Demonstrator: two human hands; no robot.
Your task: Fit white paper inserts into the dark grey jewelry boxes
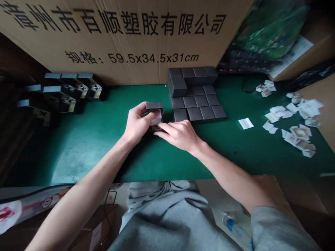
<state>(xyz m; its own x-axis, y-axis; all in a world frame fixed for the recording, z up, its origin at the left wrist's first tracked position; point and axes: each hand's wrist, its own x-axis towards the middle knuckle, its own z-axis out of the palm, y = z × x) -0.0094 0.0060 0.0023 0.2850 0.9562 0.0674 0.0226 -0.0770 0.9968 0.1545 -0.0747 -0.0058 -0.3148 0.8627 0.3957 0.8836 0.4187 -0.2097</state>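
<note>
**Head view: both hands on one small open box**

Head view looks down on a green mat (99,139). Near its middle sits a small dark box (154,111) with its lid raised, a pale insert showing inside. The left hand (136,123) curls round the box's left side, thumb laid across the insert. The right hand (180,134) lies flat at the box's base, fingers pressed together and touching its front edge — whether they pinch anything I cannot tell.

Just right of the box, almost touching it, stands a block of closed boxes (196,101), laid in rows with a second layer at the back. It hems in the right hand's far side. At the mat's left edge stand open boxes (75,89) in staggered rows (dim there, detail hard to read). Paper slips (295,118) lie scattered on the right, one slip (246,123) apart from the heap — well clear of both hands. A printed carton (125,38) walls off the back. A bottle (232,226) lies below the mat edge.
</note>
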